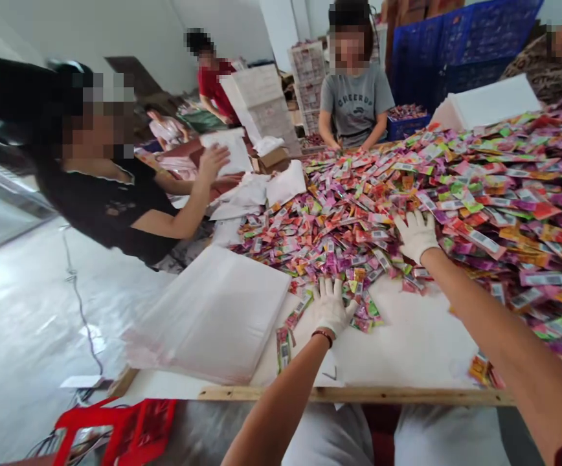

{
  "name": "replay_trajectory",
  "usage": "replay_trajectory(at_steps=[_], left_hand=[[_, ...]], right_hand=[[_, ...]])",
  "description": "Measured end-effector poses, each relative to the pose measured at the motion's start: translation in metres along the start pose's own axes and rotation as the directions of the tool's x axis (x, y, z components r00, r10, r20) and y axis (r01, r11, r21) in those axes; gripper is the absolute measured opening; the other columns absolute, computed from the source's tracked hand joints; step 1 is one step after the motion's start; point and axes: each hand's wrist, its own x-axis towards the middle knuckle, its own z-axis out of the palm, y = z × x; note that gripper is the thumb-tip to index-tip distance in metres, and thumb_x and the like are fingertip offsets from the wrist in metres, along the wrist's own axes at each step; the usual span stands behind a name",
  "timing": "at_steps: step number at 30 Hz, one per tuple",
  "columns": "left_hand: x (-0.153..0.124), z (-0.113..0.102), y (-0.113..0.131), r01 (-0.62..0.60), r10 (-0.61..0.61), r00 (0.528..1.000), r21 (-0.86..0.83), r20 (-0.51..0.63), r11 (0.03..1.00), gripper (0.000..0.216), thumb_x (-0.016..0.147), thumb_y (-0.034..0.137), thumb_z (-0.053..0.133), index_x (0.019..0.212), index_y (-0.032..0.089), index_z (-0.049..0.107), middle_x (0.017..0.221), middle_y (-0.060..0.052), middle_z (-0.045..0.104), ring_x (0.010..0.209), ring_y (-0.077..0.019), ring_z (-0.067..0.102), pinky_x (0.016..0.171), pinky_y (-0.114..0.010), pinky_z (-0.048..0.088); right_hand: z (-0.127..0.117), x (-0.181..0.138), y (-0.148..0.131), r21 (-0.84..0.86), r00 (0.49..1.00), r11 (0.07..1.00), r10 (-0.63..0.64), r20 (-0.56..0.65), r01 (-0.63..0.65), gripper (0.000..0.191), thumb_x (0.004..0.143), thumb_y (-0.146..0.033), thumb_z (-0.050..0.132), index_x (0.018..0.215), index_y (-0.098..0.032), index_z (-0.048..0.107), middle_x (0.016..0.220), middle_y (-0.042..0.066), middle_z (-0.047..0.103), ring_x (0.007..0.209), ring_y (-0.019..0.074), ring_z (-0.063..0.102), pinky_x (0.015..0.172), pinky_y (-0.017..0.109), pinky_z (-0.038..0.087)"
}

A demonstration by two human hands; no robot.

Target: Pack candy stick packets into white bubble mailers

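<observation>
A large heap of small colourful candy packets point(359, 200) covers much of the white table point(417, 330). My left hand point(330, 307), in a white glove with a dark red bracelet at the wrist, lies at the heap's near edge, fingers spread among a few packets. Farther right, my right hand point(415, 236), also gloved in white, rests on the heap's slope with its fingers apart. Neither hand grips a packet that I can see. Left of my left hand lies a stack of clear plastic bags point(213, 317).
A wooden strip point(359, 395) edges the table in front of me. At left, a person in black point(130, 207) handles white bags point(247, 194). Across the heap stands a person in grey point(356, 97). Blue crates point(456, 45) rise behind; a red stool point(116, 430) stands at lower left.
</observation>
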Motion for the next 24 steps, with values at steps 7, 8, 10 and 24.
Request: replay_trajectory(at_steps=[7,8,10,24], left_hand=[[-0.002,0.000,-0.001,0.020,-0.022,0.999,-0.047,-0.040,0.999,0.079,0.087,0.067,0.042,0.145,0.014,0.046,0.151,-0.022,0.043,0.146,-0.0397,0.028,0.121,-0.058,0.016],[-0.001,0.001,-0.002,0.015,-0.017,0.999,-0.055,-0.041,0.998,0.077,0.087,0.065,0.044,0.145,0.015,0.046,0.151,-0.021,0.044,0.146,-0.0397,0.028,0.121,-0.058,0.016],[-0.001,0.002,-0.003,-0.002,-0.002,0.998,-0.077,-0.055,0.997,0.074,0.088,0.061,0.045,0.145,0.015,0.046,0.151,-0.020,0.044,0.147,-0.0393,0.028,0.121,-0.058,0.017],[0.004,0.017,-0.013,-0.098,0.021,0.963,-0.279,-0.268,0.955,0.071,0.093,0.055,0.041,0.147,0.009,0.038,0.149,-0.025,0.042,0.145,-0.0366,0.031,0.117,-0.056,0.025]], right_hand=[[-0.029,0.012,-0.013,-0.054,0.999,0.998,0.031,0.032,-0.029,0.050,0.085,-0.020,0.052,0.135,-0.020,0.055,0.108,0.020,0.063,0.100,0.0342,0.057,0.088,0.050,0.038],[-0.039,0.009,-0.017,-0.006,0.998,0.999,0.049,0.031,-0.049,0.052,0.084,-0.023,0.054,0.137,-0.020,0.053,0.107,0.019,0.063,0.095,0.0325,0.058,0.085,0.046,0.040],[-0.057,-0.003,-0.024,0.140,0.995,0.988,0.047,0.090,-0.059,0.058,0.083,-0.028,0.059,0.140,-0.020,0.049,0.101,0.014,0.065,0.084,0.0270,0.060,0.078,0.039,0.043],[-0.022,-0.037,0.011,-0.082,0.986,0.996,0.045,0.159,-0.033,0.040,0.095,-0.022,0.041,0.131,-0.013,0.055,0.133,0.025,0.053,0.124,0.0402,0.044,0.097,0.066,0.033]])
